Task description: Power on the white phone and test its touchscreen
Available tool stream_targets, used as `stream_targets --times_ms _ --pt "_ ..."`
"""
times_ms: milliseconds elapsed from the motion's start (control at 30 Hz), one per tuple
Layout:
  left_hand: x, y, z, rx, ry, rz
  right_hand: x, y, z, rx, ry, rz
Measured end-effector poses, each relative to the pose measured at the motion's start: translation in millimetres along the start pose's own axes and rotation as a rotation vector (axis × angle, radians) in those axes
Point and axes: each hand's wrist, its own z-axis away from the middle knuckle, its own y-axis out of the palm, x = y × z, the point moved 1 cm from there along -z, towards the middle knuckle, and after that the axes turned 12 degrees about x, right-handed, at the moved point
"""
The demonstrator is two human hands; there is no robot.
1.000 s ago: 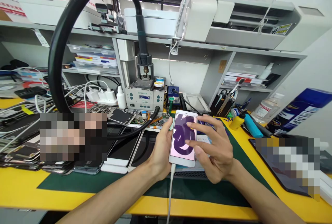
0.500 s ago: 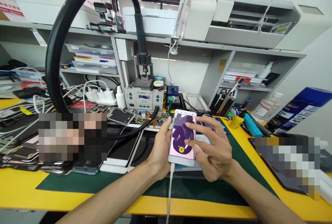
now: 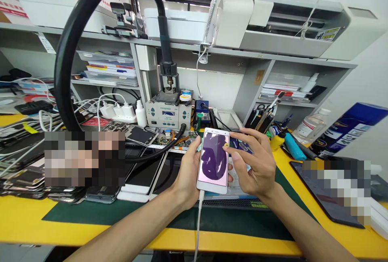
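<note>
A white smartphone (image 3: 214,163) is held upright, with a dark purple shape on a pink background on its lit screen. My left hand (image 3: 189,175) is closed around it from the left, thumb along the edge and fingertips showing at the right side. A white charging cable (image 3: 199,221) runs from the phone's bottom end down past the bench edge. My right hand (image 3: 256,161) is at the phone's right side, fingers spread and holding nothing. One fingertip meets the screen near its right edge, beside a small yellow icon.
Behind the phone stands a grey soldering station (image 3: 168,116) with a thick black hose (image 3: 60,60). Stacked phones and screens (image 3: 65,195) fill the left. A green mat (image 3: 121,215) covers part of the yellow bench (image 3: 45,229). Bottles (image 3: 313,126) and a black tablet (image 3: 321,197) are at right.
My right hand has shifted slightly right and up, its fingers moving from mid-screen to the right edge. The yellow icon has gone from the lower screen to the right edge. My left hand stays put.
</note>
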Motion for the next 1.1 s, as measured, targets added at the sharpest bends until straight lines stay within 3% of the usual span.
stream_targets --times_ms 367,600,933,1100 --pt "-0.6 6.1 1.0 -0.095 0.049 -0.001 10.7 0.6 5.9 0.064 -0.108 -0.163" --pt "-1.0 2.3 0.0 -0.03 0.037 0.044 22.2 -0.8 3.4 0.089 -0.181 -0.219" --pt "-1.0 3.5 2.2 -0.009 0.032 0.024 23.4 0.0 5.4 0.114 -0.188 -0.25" --pt "0.0 3.1 1.8 -0.083 0.037 0.015 15.8 0.8 5.0 0.088 -0.128 -0.151"
